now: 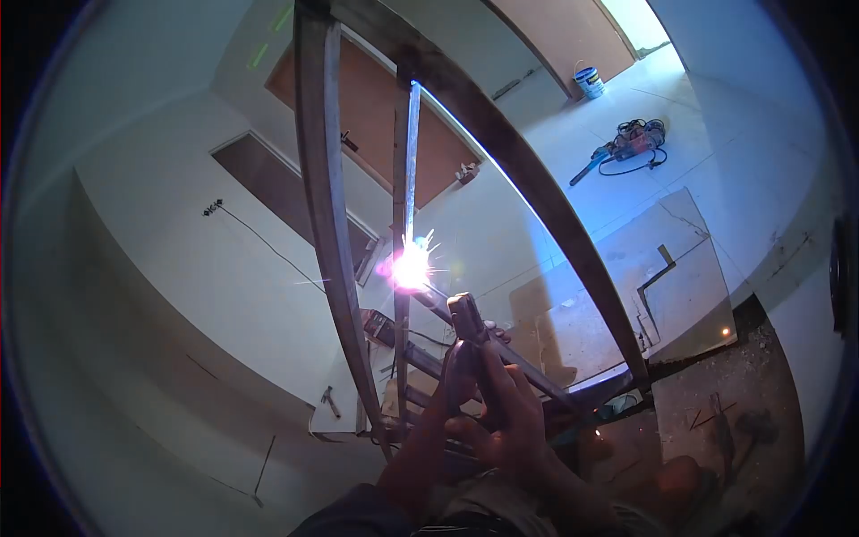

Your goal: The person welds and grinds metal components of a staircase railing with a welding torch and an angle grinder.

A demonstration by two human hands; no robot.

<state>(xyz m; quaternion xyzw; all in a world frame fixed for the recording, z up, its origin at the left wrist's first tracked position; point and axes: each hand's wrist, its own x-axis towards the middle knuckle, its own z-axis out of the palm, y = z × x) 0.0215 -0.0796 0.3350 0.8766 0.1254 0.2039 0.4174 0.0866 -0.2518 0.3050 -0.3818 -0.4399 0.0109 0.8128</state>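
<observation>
Both my hands are wrapped around a welding electrode holder [467,319], my left hand [455,394] on its left side and my right hand [512,413] on its right. Parts of the fingers are in shadow. Beyond the holder's tip, a bright welding arc [412,268] throws sparks at an inner upright bar [403,179] of a dark metal frame [573,234]. Glare hides the electrode's end and the joint. The frame stands tilted in front of me, with short crossbars [425,360] low down near my hands.
A red-and-black box [381,328] sits behind the frame, and a hammer [331,402] lies lower left. At upper right are a corded power tool [637,140] and a bucket [589,82]. An L-shaped piece [656,276] rests on a pale sheet [689,234]. Glowing spatter [726,332] shows at right.
</observation>
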